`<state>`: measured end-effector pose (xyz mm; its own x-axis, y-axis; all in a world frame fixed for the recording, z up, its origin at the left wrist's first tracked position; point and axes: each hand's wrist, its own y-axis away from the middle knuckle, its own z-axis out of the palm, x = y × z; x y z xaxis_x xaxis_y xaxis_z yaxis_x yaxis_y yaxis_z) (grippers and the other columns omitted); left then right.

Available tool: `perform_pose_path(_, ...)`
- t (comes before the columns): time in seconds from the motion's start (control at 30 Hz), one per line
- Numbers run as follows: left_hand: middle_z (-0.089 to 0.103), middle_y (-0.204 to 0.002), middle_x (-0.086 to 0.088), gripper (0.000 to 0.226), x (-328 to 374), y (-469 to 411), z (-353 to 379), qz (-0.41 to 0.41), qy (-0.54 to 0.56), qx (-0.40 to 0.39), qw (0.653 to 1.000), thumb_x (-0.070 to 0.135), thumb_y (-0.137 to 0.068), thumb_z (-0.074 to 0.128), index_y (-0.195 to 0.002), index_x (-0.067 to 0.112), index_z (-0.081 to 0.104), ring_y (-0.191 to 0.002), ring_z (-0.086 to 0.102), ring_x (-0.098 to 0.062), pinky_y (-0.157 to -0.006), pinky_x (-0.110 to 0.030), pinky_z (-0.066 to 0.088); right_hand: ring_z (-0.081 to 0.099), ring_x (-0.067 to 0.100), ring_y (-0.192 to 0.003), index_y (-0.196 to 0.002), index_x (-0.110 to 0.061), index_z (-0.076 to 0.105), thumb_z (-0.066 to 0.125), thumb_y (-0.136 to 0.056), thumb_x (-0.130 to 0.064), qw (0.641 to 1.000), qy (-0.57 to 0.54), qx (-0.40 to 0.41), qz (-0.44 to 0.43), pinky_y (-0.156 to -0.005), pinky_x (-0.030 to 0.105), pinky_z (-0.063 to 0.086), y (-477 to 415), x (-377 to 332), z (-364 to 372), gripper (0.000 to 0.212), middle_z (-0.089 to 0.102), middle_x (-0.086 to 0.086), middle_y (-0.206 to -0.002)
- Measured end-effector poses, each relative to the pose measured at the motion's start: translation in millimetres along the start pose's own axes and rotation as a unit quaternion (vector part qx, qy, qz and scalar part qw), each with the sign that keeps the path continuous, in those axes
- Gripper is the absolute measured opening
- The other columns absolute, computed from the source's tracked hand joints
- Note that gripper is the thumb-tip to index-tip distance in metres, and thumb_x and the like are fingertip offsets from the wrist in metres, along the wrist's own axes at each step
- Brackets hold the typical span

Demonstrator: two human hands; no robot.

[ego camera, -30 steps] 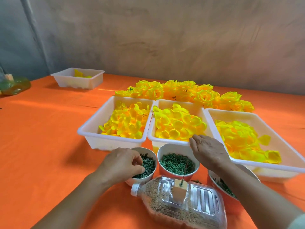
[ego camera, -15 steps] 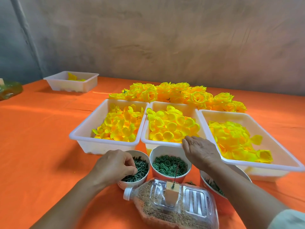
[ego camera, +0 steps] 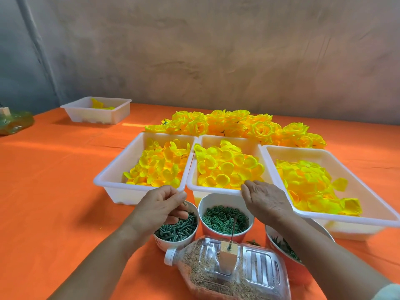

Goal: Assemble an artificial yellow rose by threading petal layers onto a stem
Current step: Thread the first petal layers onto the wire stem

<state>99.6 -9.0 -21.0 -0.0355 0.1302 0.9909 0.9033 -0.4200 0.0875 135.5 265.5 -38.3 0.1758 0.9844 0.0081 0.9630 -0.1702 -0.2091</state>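
My left hand (ego camera: pixel 161 205) hovers just above the small bowl of dark green stem pieces (ego camera: pixel 176 229), its fingers pinching one small green stem piece (ego camera: pixel 184 203). My right hand (ego camera: pixel 265 200) reaches over the near rim of the middle white tray (ego camera: pixel 213 189), fingertips down among the yellow petals (ego camera: pixel 227 167); its grip is hidden. Two more white trays of yellow petals flank it, the left tray (ego camera: pixel 112 180) and the right tray (ego camera: pixel 368 191). A thin metal spike (ego camera: pixel 232 230) stands upright in a wooden block on a sand-filled plastic bottle (ego camera: pixel 233 276).
A bowl of green ring parts (ego camera: pixel 225 219) sits between my hands, and a bowl of green pieces (ego camera: pixel 285 247) lies under my right forearm. Finished yellow roses (ego camera: pixel 238 124) are heaped behind the trays. Another white tray (ego camera: pixel 97 110) stands far left on the orange tablecloth.
My left hand has risen out of the stem bowl with a green piece pinched in its fingers. My right hand stays at the middle tray's near edge.
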Motion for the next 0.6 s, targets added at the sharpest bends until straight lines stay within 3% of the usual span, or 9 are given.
perform_pose_path(0.2, 0.069, -0.069, -0.003, 0.019, 18, 0, 10, -0.031, 0.184, 0.013, 0.982, 0.029, -0.086, 0.066, -0.078, 0.012, 0.062, -0.058, 0.066, -0.010, -0.046, -0.017, 0.050, 0.052, 0.025, -0.085, -0.090, -0.020, 0.052, 0.027, -0.103, -0.039, 0.995, -0.077, -0.050, 0.031, -0.070, 0.033, 0.038, -3, -2, -13, 0.034, 0.055, 0.003, -0.087)
perform_pose_path(0.33, 0.069, -0.066, -0.001, 0.018, 26, -1, 17, -0.022, 0.190, 0.018, 0.981, 0.027, -0.087, 0.066, -0.078, 0.012, 0.061, -0.055, 0.065, -0.007, -0.045, -0.015, 0.049, 0.061, 0.025, -0.093, -0.099, -0.017, 0.069, 0.051, -0.098, -0.029, 0.978, -0.207, 0.035, 0.015, -0.077, 0.035, 0.045, 4, -10, -34, 0.022, 0.069, 0.003, -0.097)
perform_pose_path(0.43, 0.069, -0.067, 0.000, 0.020, 30, -1, 24, 0.000, 0.168, 0.011, 0.986, 0.035, -0.076, 0.071, -0.073, 0.017, 0.063, -0.057, 0.065, -0.007, -0.048, -0.015, 0.050, 0.064, 0.020, -0.084, -0.091, -0.019, 0.072, 0.059, -0.094, -0.027, 0.931, -0.357, 0.069, 0.010, -0.076, 0.035, 0.047, 12, -31, -60, 0.016, 0.073, 0.000, -0.086)
perform_pose_path(0.53, 0.069, -0.068, 0.002, 0.025, 34, 0, 32, 0.025, 0.136, -0.001, 0.990, 0.045, -0.064, 0.073, -0.068, 0.021, 0.067, -0.059, 0.065, -0.007, -0.051, -0.015, 0.049, 0.064, 0.015, -0.071, -0.086, -0.017, 0.071, 0.063, -0.092, -0.022, 0.857, -0.516, 0.003, -0.017, -0.066, 0.033, 0.051, 24, -55, -85, 0.012, 0.072, 0.003, -0.079)
perform_pose_path(0.6, 0.070, -0.069, 0.004, 0.024, 36, 1, 35, 0.037, 0.121, -0.012, 0.992, 0.050, -0.061, 0.073, -0.064, 0.027, 0.070, -0.061, 0.066, -0.006, -0.054, -0.017, 0.050, 0.063, 0.010, -0.065, -0.086, -0.013, 0.070, 0.064, -0.091, -0.020, 0.833, -0.552, -0.025, -0.036, -0.060, 0.026, 0.051, 30, -66, -95, 0.010, 0.072, 0.006, -0.078)
